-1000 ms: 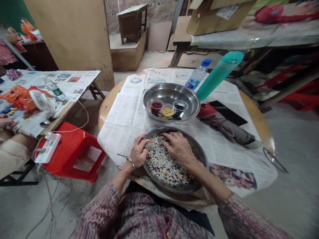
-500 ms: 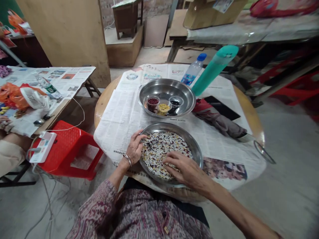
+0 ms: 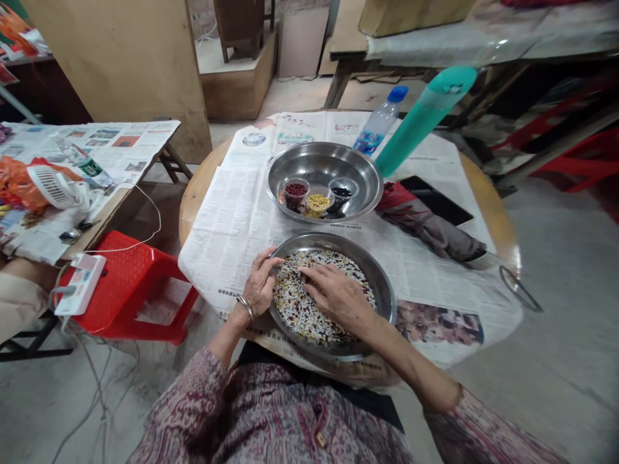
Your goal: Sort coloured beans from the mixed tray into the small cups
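A shallow steel basin (image 3: 388, 291) on the near side of the table holds a mix of white grains (image 3: 294, 309) with dark, red and yellow beans scattered through it. My left hand (image 3: 260, 283), a bracelet at its wrist, grips the basin's left rim with the thumb over the edge. Over the middle of the grains lies my right hand (image 3: 338, 298), its fingers stretched out and a little apart, tips touching the mix. Beyond, a second steel basin (image 3: 358, 161) holds three clear cups: red beans (image 3: 296, 189), yellow beans (image 3: 318, 204) and black beans (image 3: 342, 192).
Newspaper (image 3: 227, 206) covers the round table. A water bottle (image 3: 380, 122), a tall green container (image 3: 425, 119), a folded umbrella (image 3: 425, 229) and a dark flat tablet (image 3: 440, 206) are at the right. Left stand a red stool (image 3: 130, 290) with a power strip (image 3: 82, 283), and another table with a fan (image 3: 55, 187).
My right hand has moved forward and left across the grains, toward the basin's middle. My left hand stays on the rim. The view has tipped slightly downward.
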The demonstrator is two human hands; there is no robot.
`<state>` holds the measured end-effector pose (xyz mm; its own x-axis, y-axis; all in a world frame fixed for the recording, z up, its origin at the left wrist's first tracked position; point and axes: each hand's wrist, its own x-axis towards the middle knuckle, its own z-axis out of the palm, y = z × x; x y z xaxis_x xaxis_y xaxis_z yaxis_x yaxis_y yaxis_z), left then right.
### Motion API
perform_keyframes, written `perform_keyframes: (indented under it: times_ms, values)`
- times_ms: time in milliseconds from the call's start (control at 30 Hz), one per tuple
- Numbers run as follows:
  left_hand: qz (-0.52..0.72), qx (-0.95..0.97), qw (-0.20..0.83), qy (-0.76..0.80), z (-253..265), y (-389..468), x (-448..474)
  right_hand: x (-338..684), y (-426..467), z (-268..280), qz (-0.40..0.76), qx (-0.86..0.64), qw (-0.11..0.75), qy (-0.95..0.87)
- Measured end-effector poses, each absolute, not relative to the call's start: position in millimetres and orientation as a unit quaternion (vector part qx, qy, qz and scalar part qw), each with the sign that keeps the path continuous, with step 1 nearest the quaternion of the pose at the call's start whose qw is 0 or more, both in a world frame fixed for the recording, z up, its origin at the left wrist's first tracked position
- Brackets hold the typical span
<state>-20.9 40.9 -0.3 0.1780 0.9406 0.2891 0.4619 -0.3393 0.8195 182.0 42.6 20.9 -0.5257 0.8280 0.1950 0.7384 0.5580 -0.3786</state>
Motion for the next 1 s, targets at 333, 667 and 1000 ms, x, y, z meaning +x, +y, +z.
perform_keyframes:
  times_ms: [333,667,1000]
  values:
    - [0.401,0.715,0.291,0.494,1.7,40.6,-21.5,155.4,41.4,12.9,0.126,-0.384,0.100,-0.909]
    - [0.406,0.710,0.294,0.494,-2.2,41.5,-21.7,238.1,22.1,21.3,0.156,-0.447,0.067,-0.878]
    - [0.413,0.712,0.288,0.489,-1.5,42.0,-21.7,188.4,3.1,27.5,0.070,-0.448,0.086,-0.887]
